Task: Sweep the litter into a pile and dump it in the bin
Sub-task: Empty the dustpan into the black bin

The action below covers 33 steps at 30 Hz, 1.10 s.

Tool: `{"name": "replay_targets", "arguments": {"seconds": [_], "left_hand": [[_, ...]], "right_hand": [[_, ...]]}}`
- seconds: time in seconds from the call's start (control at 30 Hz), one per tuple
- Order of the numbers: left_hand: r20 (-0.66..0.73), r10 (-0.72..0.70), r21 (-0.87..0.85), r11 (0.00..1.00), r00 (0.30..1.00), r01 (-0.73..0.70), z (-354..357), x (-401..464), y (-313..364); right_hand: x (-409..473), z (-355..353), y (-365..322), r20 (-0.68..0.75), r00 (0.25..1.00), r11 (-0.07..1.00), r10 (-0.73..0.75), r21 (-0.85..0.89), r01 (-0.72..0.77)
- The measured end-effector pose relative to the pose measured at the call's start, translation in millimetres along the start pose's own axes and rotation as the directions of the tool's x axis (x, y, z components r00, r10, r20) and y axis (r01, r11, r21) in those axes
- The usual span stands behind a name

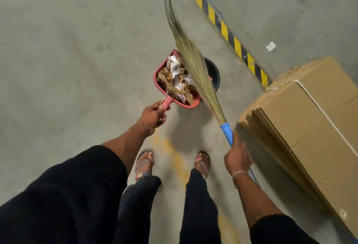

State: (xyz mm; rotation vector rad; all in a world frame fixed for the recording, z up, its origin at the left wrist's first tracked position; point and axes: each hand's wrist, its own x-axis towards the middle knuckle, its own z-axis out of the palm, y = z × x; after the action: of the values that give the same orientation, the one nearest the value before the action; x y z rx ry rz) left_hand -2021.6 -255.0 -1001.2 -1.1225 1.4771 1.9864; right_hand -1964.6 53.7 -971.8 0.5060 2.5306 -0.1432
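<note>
Loaded dustpan [177, 81] is up beside the bin [213, 73].
Your left hand [153, 117] grips its handle; bin lies just right, rim partly underneath. Right hand [237, 155] clutches the broom [193, 63] over the litter [178, 79].

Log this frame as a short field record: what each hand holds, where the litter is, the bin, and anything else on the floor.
left hand: grips handle of red dustpan
right hand: grips blue handle of grass broom
litter: crumpled paper and brown scraps piled in the dustpan
bin: dark, on the floor, partly hidden behind dustpan and broom
task stage: dustpan loaded, not yet tipped
stray scrap: white, beyond the striped floor tape
cardboard stack: at right
</note>
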Motion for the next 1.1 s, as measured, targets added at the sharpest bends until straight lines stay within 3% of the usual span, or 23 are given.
{"name": "replay_targets", "arguments": {"seconds": [0.3,0.5,0.63,0.87,1.1], "left_hand": [[-0.134,0.162,0.108,0.983,0.978,-0.149,61,72,-6],[-0.149,0.314,0.33,0.91,0.938,-0.252,90,80,11],[-0.12,0.367,0.556,0.795,0.922,-0.243,98,78,22],[-0.125,0.5,0.855,0.493,0.857,-0.163,132,63,48],[-0.141,0.556,0.894,0.428,0.819,-0.136,163,45,60]], "right_hand": [[104,-2,20,-0.011,0.991,0.99,-0.133,-0.047,0.132],[130,-4,33,0.006,0.986,0.982,-0.168,-0.083,0.168],[130,-3,39,0.012,0.987,0.986,-0.158,-0.058,0.158],[117,3,48,-0.01,0.994,0.993,-0.112,-0.022,0.112],[107,9,55,0.003,0.999,0.997,-0.046,-0.056,0.046]]}}
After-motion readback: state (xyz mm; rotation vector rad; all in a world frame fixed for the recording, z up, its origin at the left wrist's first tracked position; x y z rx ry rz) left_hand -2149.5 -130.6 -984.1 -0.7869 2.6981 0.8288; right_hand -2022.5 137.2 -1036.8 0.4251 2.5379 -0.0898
